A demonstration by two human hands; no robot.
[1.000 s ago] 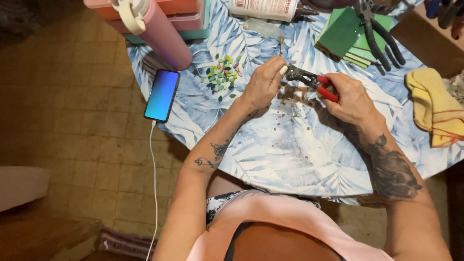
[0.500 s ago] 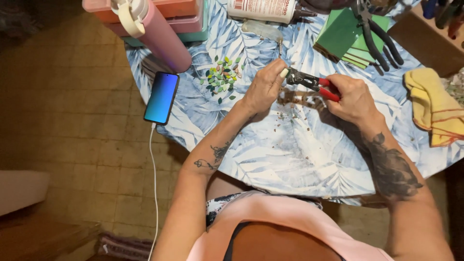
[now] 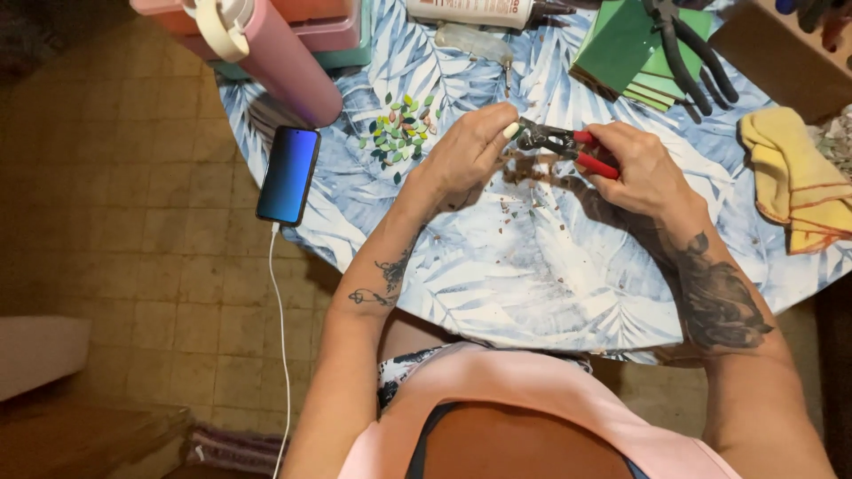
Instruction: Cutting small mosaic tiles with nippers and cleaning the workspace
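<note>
- Two hands are working over the tabletop [image 3: 532, 284], which is wearing a blue-and-white leaf-print cloth.
- I am closing my right hand [image 3: 643, 168] around the red handles of the nippers [image 3: 561, 145], fingers wrapped fully about them; the dark head is pointing toward my left hand.
- I am curling my left hand [image 3: 470, 151] with its fingers pinched right at the nipper head; whatever small piece they may be gripping is too tiny for me to tell.
- Brown chips [image 3: 532, 191] are lying scattered on the cloth just below the nippers.
- A loose heap of small coloured pieces [image 3: 398, 131], mostly green, is sitting near my left hand, in no container.
- A pink bottle [image 3: 280, 58] is lying on its side against stacked pink and teal boxes [image 3: 328, 31]; I cannot tell what they are holding.
- A phone [image 3: 288, 174] is resting at the tabletop's edge, and a yellow cloth [image 3: 794, 177] is lying well apart on the right.
</note>
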